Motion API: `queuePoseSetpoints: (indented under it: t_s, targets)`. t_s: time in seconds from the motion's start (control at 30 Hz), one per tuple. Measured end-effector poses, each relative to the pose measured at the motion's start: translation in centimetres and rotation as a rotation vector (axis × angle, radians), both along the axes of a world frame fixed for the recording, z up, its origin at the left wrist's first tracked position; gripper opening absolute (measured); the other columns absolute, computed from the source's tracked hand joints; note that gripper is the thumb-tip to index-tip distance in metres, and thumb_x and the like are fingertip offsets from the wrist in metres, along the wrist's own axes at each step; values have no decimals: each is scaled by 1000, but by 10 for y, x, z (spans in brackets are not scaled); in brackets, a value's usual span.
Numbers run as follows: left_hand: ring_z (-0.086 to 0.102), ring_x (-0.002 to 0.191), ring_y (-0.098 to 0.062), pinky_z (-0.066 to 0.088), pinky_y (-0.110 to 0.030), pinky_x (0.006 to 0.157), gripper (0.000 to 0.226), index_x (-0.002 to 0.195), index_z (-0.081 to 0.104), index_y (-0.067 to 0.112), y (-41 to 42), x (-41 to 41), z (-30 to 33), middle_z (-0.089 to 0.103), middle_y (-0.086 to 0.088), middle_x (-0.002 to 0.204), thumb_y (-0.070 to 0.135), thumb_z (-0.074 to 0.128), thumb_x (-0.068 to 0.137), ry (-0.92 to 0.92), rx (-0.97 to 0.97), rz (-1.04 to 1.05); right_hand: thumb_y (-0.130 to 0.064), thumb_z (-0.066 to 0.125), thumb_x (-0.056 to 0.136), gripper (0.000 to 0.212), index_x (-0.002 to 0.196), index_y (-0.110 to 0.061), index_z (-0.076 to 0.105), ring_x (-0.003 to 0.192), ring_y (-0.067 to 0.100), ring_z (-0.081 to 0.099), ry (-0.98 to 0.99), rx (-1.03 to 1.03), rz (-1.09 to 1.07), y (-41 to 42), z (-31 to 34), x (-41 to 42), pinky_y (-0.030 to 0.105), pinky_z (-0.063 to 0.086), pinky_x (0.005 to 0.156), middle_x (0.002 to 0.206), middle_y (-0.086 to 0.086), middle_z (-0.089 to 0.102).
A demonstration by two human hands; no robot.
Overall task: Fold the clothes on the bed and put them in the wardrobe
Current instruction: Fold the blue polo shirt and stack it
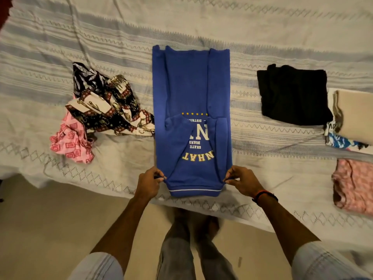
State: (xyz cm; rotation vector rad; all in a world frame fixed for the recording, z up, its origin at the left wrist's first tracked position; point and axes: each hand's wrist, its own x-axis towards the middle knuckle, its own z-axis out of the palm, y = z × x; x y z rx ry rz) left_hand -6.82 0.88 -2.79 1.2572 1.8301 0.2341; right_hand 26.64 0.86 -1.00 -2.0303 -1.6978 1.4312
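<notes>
I see the blue sweatshirt [191, 98] lying flat in the middle of the bed [262, 27], folded into a long narrow rectangle with its sleeves turned in and printed lettering showing; my left hand [149, 181] pinches its near left corner and my right hand [243, 180] pinches the near right corner (a red-and-black band sits on that wrist). The bedspread is pale woven cloth with grey zigzag stripes; left of the sweatshirt lies a crumpled patterned heap [109, 106] over pink print fabric [72, 142]; to the right sit a folded black garment [294, 96], a beige-topped folded stack [353, 118] and a folded pink piece [353, 184].
</notes>
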Motion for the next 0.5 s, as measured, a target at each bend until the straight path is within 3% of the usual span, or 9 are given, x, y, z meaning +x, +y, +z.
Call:
queuePoseSetpoints:
  t_s: [0.13,0.23,0.43,0.5]
  targets:
    - [62,85,-16,40,-5,65,10,88,62,5,-13,6,-15,71,-11,93,-3,67,86,37,-21,5,4,73,81,34,75,-25,57,86,17,71,-16,5,-43,-16,-15,0,23,53,79,85,4,73]
    - [66,95,-23,40,-16,77,10,96,66,5,-22,11,-22,71,-10,99,3,68,87,59,-55,10,7,68,81,35,79,-26,56,91,20,70,-29,-18,-115,-27,-23,-3,33,55,86,91,5,73]
    - [65,102,-24,51,-34,90,31,107,66,17,-26,26,-8,69,-2,108,27,78,80,179,-121,-30,3,70,82,24,96,-14,60,93,20,67,-40,-48,-236,-33,-16,-7,30,52,89,100,6,71]
    - [64,104,-25,50,-34,91,35,109,65,13,-22,33,-4,69,-4,109,28,78,81,150,-122,-23,0,70,84,22,101,-11,62,91,17,65,-37,-59,-304,-30,-13,-7,20,49,84,100,5,70]
